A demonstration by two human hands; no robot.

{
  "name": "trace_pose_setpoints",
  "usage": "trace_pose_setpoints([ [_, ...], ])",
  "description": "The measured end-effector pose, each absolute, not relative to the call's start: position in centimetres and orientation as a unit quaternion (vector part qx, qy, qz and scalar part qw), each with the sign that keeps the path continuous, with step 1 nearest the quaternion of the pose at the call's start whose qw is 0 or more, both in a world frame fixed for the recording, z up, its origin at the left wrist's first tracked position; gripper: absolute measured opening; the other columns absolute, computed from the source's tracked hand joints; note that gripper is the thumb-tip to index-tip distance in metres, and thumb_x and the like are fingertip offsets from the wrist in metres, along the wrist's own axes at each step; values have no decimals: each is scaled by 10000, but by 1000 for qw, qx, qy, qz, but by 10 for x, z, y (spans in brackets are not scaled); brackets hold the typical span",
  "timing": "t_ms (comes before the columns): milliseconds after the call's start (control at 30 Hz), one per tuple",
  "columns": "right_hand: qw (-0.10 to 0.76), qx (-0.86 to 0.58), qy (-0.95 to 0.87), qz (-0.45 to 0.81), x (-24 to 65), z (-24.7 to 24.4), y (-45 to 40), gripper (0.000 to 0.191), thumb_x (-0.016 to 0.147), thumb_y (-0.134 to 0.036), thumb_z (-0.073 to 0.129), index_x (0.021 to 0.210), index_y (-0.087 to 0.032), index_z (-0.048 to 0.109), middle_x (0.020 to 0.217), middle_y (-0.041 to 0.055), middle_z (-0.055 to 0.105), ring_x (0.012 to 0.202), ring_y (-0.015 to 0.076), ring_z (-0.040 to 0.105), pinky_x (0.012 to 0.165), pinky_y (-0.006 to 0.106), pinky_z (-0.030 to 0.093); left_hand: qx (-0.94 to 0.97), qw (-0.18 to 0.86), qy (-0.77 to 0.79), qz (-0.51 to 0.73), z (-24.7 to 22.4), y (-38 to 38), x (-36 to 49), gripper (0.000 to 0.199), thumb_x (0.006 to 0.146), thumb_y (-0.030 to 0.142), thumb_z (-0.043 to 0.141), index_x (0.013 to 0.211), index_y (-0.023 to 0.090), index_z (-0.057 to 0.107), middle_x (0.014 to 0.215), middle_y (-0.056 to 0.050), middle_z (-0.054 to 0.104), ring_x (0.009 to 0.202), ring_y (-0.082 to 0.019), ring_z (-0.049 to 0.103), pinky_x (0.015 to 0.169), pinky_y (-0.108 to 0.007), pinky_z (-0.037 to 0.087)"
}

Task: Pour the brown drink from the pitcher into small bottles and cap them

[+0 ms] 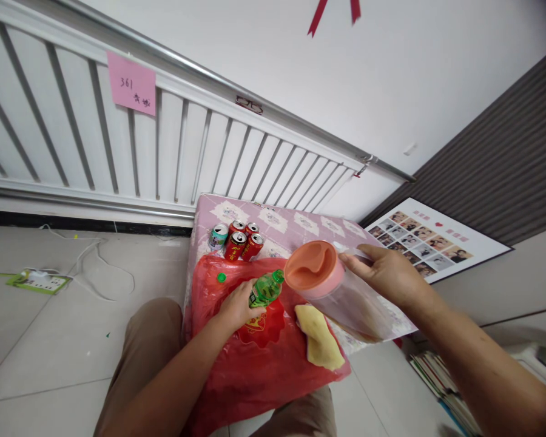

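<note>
My left hand (236, 305) is wrapped round a green plastic bottle (264, 291), which leans to the right over a red scalloped tray (267, 332). Its uncapped mouth is close to the orange lid of a clear pitcher (359, 303); whether they touch I cannot tell. By its handle, my right hand (386, 270) grips the pitcher, tilted with brownish liquid in its lower part. A green cap (221, 277) lies on the red plastic sheet (236, 382), left of the bottle. Right of the tray lies a folded yellow cloth (319, 340).
Several opened drink cans (237, 244) stand together at the back left of the table. The patterned tablecloth (277, 220) reaches to a white radiator (236, 152). A power strip (39, 280) with cables lies on the floor at left. Books (441, 388) are at lower right.
</note>
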State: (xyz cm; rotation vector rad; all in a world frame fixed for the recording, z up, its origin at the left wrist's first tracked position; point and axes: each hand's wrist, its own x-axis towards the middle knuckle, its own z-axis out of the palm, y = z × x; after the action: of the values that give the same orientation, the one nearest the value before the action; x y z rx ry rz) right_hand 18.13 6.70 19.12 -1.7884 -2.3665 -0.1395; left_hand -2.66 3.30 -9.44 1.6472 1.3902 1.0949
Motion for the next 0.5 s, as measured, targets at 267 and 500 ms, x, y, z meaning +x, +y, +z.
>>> trace_pose_setpoints([
  [267,84,-597,-796,-53,181,192,67,500,805,-694,468,588,-244,469,494,-23,471,491,142,434,493,287,327,636,354,543,419,-96,33,-26,747,718,278,773,1382,213,437,1363,-113,580,1257,-265,559,1078,-406,437],
  [500,87,-597,-796,-53,180,192,67,532,797,-731,458,590,-242,490,495,-18,479,491,149,444,498,297,334,642,344,537,426,-99,34,-26,713,717,275,769,1355,199,461,1318,-112,606,1210,-271,585,1044,-406,462],
])
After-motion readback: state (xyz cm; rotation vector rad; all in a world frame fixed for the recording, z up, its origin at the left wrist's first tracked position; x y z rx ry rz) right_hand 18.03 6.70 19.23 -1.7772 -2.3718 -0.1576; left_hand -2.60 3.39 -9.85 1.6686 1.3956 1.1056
